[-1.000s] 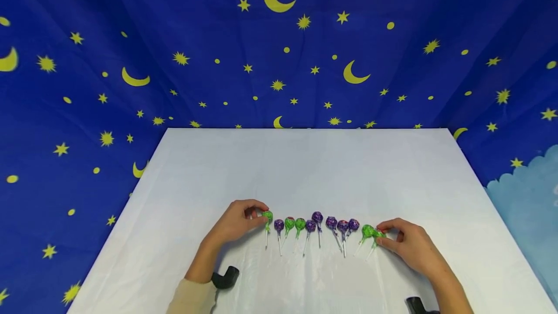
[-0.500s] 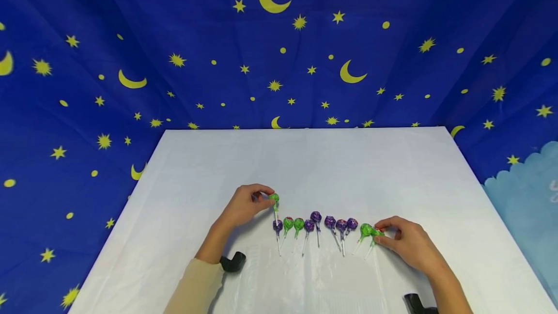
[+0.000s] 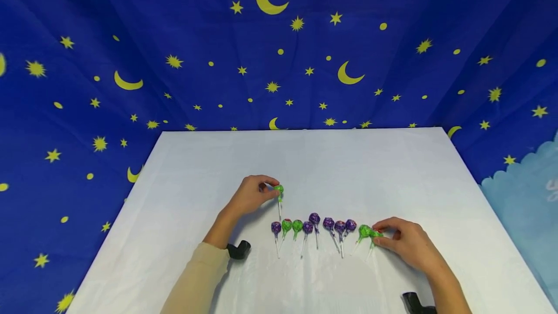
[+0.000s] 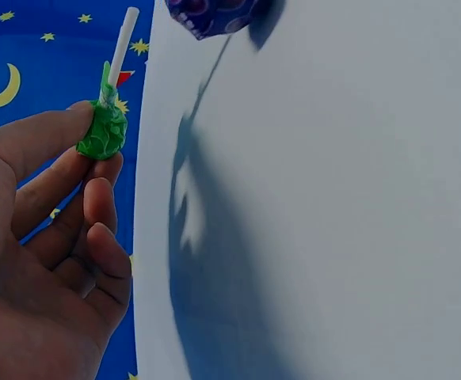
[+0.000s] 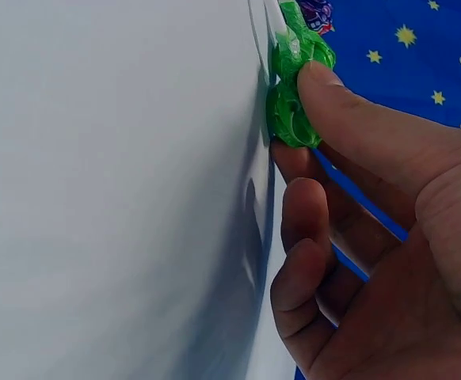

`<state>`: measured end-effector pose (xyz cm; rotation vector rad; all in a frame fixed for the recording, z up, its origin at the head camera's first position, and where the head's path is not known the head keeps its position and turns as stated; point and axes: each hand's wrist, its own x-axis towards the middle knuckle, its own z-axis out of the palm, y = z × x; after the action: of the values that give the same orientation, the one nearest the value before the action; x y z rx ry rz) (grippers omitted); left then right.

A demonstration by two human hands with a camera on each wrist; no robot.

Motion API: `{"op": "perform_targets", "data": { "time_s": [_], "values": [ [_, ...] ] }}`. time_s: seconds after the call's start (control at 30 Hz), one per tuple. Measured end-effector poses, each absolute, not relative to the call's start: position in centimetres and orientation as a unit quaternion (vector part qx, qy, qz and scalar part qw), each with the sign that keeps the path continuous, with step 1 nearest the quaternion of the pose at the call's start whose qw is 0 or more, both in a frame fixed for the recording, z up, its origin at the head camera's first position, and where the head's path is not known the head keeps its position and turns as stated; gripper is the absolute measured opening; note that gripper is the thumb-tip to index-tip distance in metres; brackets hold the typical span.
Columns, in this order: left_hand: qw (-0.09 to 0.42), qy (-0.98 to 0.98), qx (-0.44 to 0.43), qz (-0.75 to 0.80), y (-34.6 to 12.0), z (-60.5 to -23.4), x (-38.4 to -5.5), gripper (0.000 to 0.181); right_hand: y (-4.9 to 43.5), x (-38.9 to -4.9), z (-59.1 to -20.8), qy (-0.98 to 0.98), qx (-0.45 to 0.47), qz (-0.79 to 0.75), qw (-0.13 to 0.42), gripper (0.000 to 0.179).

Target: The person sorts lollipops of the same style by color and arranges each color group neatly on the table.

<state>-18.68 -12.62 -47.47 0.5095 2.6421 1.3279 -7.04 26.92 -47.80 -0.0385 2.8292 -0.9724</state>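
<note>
My left hand (image 3: 253, 195) pinches a green-wrapped lollipop (image 3: 279, 189) by its head, up off the table, behind the left end of a row of lollipops. In the left wrist view the white stick of this lollipop (image 4: 108, 134) stands clear of the fingers. At the row's right end, my right hand (image 3: 407, 242) pinches another green lollipop (image 5: 290, 115) between thumb and fingers, low at the table. A further green lollipop (image 3: 364, 231) touches it on the left. Between the hands lie several purple lollipops (image 3: 340, 227) and two green ones, one of them a green lollipop (image 3: 297, 226) left of centre.
The lollipops lie on a white table (image 3: 305, 168). Blue cloth (image 3: 209, 38) with yellow moons and stars surrounds its back and sides. A black curved piece (image 3: 239, 250) shows by the left wrist and another black piece (image 3: 414, 302) below the right forearm.
My left hand has lifted the green lollipop from the row's left end and moved it back and slightly right. The right hand keeps its hold in nearly the same place.
</note>
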Motion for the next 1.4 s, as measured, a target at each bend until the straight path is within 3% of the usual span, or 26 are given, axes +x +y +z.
{"op": "perform_targets", "data": {
  "time_s": [0.97, 1.4],
  "values": [
    [0.081, 0.876, 0.166, 0.445, -8.6, -46.5, -24.4, 0.019, 27.0, -7.4, -47.8, 0.943, -0.01, -0.323, 0.079, 0.029],
    [0.05, 0.89, 0.136, 0.433, -7.7, -46.2, -27.1, 0.02, 26.9, -7.5, -47.8, 0.95, -0.011, -0.301, 0.078, 0.029]
  ]
}}
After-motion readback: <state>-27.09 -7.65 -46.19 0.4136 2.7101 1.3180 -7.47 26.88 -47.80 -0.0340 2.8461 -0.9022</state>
